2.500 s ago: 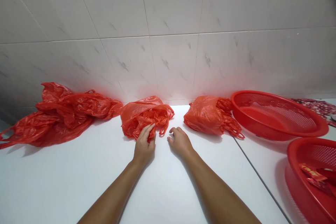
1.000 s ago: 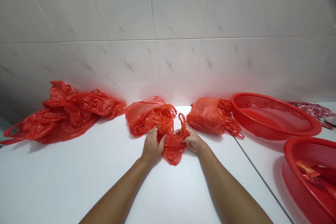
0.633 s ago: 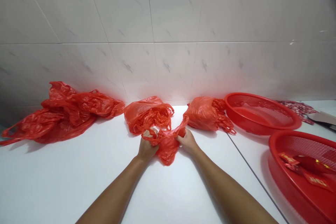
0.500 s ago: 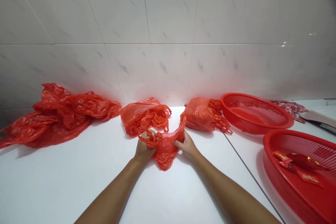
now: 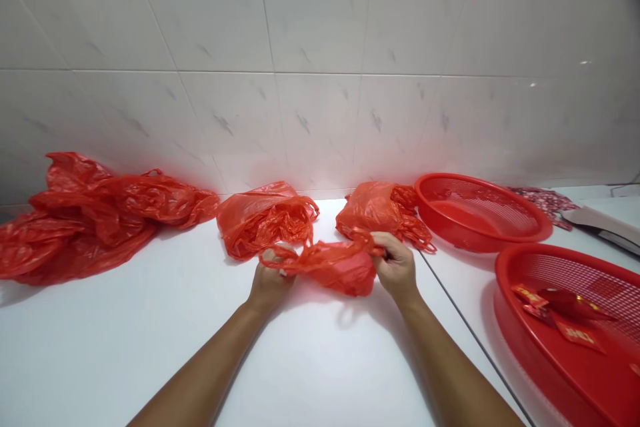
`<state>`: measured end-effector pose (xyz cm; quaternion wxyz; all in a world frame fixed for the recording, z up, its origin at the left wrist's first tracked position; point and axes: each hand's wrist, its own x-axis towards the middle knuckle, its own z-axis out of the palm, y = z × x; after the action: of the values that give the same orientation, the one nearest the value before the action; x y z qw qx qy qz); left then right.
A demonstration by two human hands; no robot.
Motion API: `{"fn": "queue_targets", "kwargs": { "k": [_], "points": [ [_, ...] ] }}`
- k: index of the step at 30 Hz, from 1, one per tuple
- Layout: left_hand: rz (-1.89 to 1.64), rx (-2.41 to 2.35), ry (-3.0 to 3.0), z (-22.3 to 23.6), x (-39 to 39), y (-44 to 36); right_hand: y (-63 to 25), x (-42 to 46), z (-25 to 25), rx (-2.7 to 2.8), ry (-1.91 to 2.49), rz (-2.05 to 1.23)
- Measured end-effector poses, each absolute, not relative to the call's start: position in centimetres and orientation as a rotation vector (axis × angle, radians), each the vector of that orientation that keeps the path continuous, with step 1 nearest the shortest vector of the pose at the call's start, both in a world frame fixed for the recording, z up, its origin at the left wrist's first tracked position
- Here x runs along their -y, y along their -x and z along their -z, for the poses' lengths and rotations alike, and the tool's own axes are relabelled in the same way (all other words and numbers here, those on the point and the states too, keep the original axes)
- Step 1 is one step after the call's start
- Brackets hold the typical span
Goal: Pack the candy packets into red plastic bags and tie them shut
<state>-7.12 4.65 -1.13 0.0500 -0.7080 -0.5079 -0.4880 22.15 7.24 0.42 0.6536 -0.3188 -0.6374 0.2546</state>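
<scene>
A small red plastic bag (image 5: 345, 268) is stretched between my two hands, just above the white tabletop (image 5: 320, 367). My left hand (image 5: 271, 280) is closed on the handle at its left end. My right hand (image 5: 397, 267) pinches the other end by its handle. The bag sags in the middle, and what it contains, if anything, cannot be made out. Right behind it lie a bunched red bag (image 5: 265, 219) on the left and a filled-looking red bag (image 5: 377, 210) on the right.
A large heap of red plastic bags (image 5: 110, 213) lies at the left by the tiled wall (image 5: 310, 120). On the right stand a red basket (image 5: 480, 240) and a nearer red basket (image 5: 530, 340) holding red packets (image 5: 580, 333). A knife (image 5: 605, 227) and patterned cloth (image 5: 543, 199) lie behind.
My hands have moved farther apart, the right one going right and slightly up. The bag between them has gone from hanging open to pulled out sideways. The view has shifted slightly.
</scene>
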Motion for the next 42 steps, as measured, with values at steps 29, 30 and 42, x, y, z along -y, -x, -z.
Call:
{"fn": "queue_targets", "kwargs": {
  "k": [29,30,42],
  "points": [
    [0.855,1.355,2.437,1.6,-3.3,3.0,-20.9,-10.0,2.9,0.906,0.819,-1.179],
    [0.849,1.352,2.447,1.4,-3.3,2.9,-20.9,-10.1,3.0,0.864,0.809,-1.186],
    [0.718,1.574,2.098,2.9,-4.2,5.4,-20.0,-7.8,1.0,0.835,0.646,-1.238]
  ]
}}
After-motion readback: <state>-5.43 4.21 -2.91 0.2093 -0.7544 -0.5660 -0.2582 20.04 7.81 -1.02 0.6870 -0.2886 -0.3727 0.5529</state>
